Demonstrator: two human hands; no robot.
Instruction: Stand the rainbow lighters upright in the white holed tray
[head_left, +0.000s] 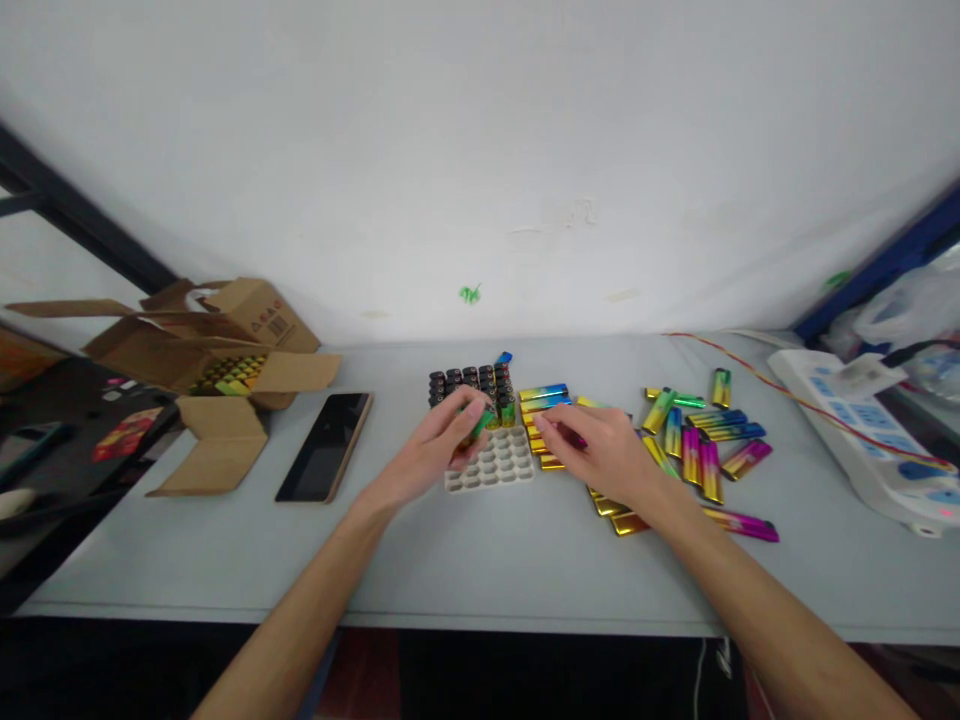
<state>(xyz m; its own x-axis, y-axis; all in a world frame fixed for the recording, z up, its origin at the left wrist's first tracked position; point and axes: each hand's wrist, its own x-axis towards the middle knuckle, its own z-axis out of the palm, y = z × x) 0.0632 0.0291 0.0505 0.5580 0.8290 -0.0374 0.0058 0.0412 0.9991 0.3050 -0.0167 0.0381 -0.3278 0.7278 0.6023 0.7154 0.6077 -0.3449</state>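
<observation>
My left hand point(454, 435) is closed around a shiny green lighter point(478, 425), held just above the pale tray point(491, 465). Dark-topped lighters point(469, 380) stand upright in tight rows at the tray's back; its front holes are bare. To the right, my right hand point(592, 445) has its thumb and fingers pinched together beside a row of gold-and-blue lighters point(544, 395). A bit of purple shows under its fingers, but what they hold is hidden. More loose lighters point(691, 455), gold with purple, blue or green ends, lie scattered past that hand.
A phone point(325, 447) lies left of the tray. Farther left, an open cardboard box point(206, 445) holds several upright pieces. At the right stands a white power strip point(862, 430), with a red-and-yellow wire point(757, 375) running across it. The wall point(480, 180) rises behind the table.
</observation>
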